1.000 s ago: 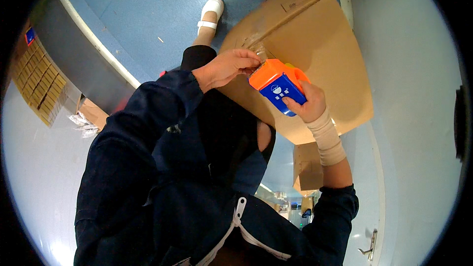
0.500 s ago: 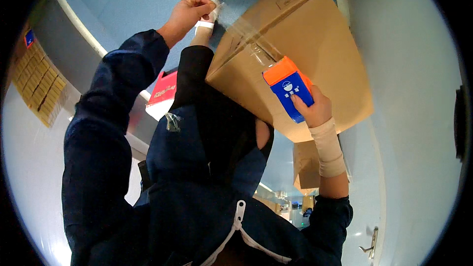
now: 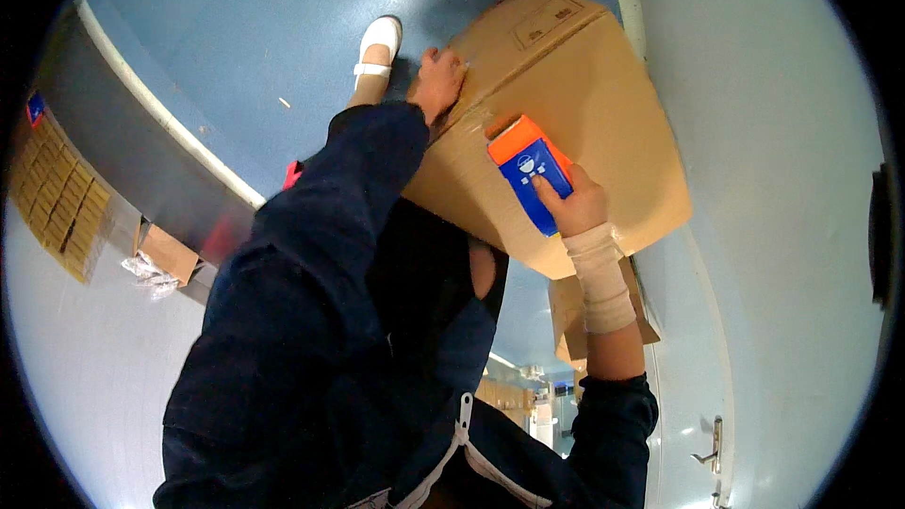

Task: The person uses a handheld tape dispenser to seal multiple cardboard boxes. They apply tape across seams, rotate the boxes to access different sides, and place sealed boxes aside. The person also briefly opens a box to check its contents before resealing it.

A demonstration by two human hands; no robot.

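A large brown cardboard box point(image 3: 603, 123) stands before me, a long seam running across its top. My right hand point(image 3: 580, 203) is wrapped round a blue and orange tape dispenser point(image 3: 530, 170), held low over the box with its orange end toward the seam. At the box's left side, my left hand point(image 3: 438, 83) lies against the cardboard near the end of the seam, its fingers spread a little and partly hidden. Clear tape along the seam is hard to make out. A beige sleeve point(image 3: 600, 273) covers my right wrist.
My foot in a white shoe point(image 3: 382, 38) stands on the blue floor left of the box. A smaller cardboard box point(image 3: 568, 316) sits behind the large one. Along the right runs a pale wall point(image 3: 764, 179). Stacked brown cartons point(image 3: 57, 198) and an open carton point(image 3: 168, 253) are at left.
My left hand has come down from beside the box, where it pinched the clear tape's end, onto the box's left side. The dispenser has shifted slightly left, and the stretched tape no longer shows in the air.
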